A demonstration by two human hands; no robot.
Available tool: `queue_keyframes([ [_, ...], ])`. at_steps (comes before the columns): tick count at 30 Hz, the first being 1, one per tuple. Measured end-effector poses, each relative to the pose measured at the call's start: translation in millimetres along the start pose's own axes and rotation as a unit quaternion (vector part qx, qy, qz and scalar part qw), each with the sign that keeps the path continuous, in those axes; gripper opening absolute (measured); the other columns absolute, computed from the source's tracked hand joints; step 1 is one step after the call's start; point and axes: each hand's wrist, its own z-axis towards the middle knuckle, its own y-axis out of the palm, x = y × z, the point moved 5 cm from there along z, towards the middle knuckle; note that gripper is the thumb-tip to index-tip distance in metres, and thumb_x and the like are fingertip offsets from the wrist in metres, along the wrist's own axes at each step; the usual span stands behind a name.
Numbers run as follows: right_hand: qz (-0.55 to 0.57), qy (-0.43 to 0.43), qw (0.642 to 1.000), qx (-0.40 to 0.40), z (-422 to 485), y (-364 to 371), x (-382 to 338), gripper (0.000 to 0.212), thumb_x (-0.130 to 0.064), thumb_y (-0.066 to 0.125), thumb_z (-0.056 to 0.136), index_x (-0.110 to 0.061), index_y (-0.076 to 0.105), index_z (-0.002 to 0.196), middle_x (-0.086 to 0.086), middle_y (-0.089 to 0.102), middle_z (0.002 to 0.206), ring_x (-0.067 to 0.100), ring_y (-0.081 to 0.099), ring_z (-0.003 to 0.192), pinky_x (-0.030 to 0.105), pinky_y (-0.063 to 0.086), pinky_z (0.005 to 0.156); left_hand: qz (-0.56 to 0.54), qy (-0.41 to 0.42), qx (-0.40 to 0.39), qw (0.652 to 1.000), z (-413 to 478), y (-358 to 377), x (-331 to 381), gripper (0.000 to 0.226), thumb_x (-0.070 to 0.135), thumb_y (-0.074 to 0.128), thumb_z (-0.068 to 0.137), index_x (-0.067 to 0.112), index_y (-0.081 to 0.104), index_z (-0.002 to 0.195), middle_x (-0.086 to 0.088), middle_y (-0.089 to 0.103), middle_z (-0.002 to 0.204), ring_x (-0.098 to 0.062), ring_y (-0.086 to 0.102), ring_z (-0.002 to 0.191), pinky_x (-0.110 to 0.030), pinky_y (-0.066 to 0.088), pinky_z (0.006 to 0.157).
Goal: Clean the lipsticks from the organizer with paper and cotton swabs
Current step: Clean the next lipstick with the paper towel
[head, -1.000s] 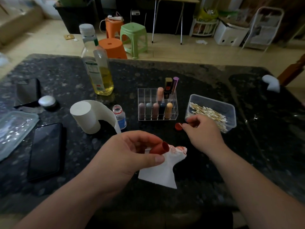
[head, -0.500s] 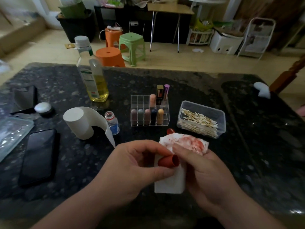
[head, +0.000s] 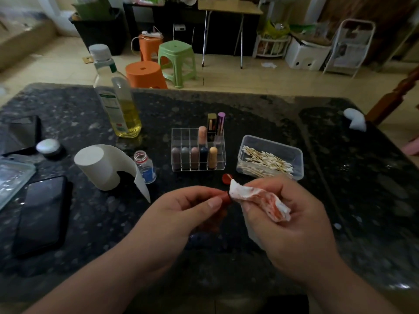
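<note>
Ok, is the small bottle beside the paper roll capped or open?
Open: the small bottle shows a bare threaded neck, no cap on it.

Setting: a lived-in home, apparently a living or dining room.

Evidence, far side:
- pale floor (head: pixel 226 78)
- green plastic stool (head: pixel 177 57)
- two orange plastic stools (head: pixel 145 74), with a power strip (head: pixel 154 35) lying on the farther one
- folding table (head: pixel 229 7) on thin metal legs
- black bin (head: pixel 102 32)
- white storage box (head: pixel 303 56)
- white wire rack (head: pixel 350 46)

Evidence, near side:
- dark speckled stone table (head: pixel 249 114) bearing household items
- oil bottle (head: pixel 118 103)
- paper roll (head: pixel 99 168)
- phone (head: pixel 43 211)
- clear organizer (head: pixel 181 137) of lipsticks (head: pixel 213 157)
- tub (head: pixel 272 141) of cotton swabs (head: pixel 265 160)
</note>
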Motion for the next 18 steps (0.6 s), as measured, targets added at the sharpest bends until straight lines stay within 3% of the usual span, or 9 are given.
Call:
queue_keyframes([
  [3, -0.04, -0.05, 0.998, -0.021, -1.5, 3.2, -7.0, 0.023, -0.001, 0.072, 0.088, -0.021, 0.072, 0.1, -0.01, 0.07, 0.09, 0.011, 0.069, 0.081, 0.017, 0.053, 0.067, -0.03, -0.016, -0.016, 0.999, 0.3, 0.7, -1.6, 0.029, 0.03, 0.064, 0.078, 0.026, 0.082, 0.1, -0.008, 0.078, 0.106, -0.023, 0.072, 0.099, -0.042, 0.057, 0.09],
  [5, -0.075, -0.07, 0.994, -0.03, -0.3, 4.9, -8.1, 0.026, 0.0, 0.074, 0.088, -0.02, 0.072, 0.104, -0.009, 0.069, 0.09, 0.014, 0.069, 0.081, 0.022, 0.054, 0.067, -0.064, -0.011, -0.015, 0.998, -0.2, 0.2, -1.7, 0.029, 0.026, 0.064, 0.08, 0.019, 0.082, 0.101, -0.014, 0.077, 0.106, -0.023, 0.071, 0.09, -0.041, 0.058, 0.088],
  [10, -0.109, -0.09, 0.987, -0.075, 1.6, 8.5, -9.3, 0.034, 0.0, 0.072, 0.09, -0.027, 0.068, 0.111, -0.01, 0.067, 0.095, 0.015, 0.068, 0.084, 0.026, 0.053, 0.068, -0.102, -0.02, -0.023, 0.994, -1.1, -7.3, -2.4, 0.029, 0.024, 0.066, 0.083, 0.009, 0.081, 0.103, -0.02, 0.071, 0.093, -0.022, 0.065, 0.081, -0.036, 0.057, 0.078],
  [14, -0.098, -0.042, 0.986, -0.127, 2.3, 13.8, -10.4, 0.047, -0.005, 0.072, 0.09, -0.043, 0.06, 0.115, -0.019, 0.069, 0.107, 0.007, 0.069, 0.101, 0.019, 0.056, 0.08, -0.085, -0.04, -0.042, 0.995, -2.8, -11.3, -0.5, 0.026, 0.029, 0.071, 0.078, 0.009, 0.081, 0.09, -0.005, 0.063, 0.068, -0.014, 0.058, 0.062, -0.03, 0.051, 0.062],
  [18, -0.041, 0.034, 0.989, -0.141, 2.2, 18.1, -13.3, 0.052, -0.005, 0.073, 0.088, -0.049, 0.059, 0.112, -0.023, 0.067, 0.108, 0.0, 0.068, 0.099, 0.013, 0.054, 0.077, -0.056, -0.027, -0.03, 0.998, -5.4, -15.5, 1.7, 0.024, 0.033, 0.074, 0.073, 0.014, 0.082, 0.086, -0.004, 0.067, 0.071, -0.017, 0.062, 0.067, -0.034, 0.053, 0.07],
])
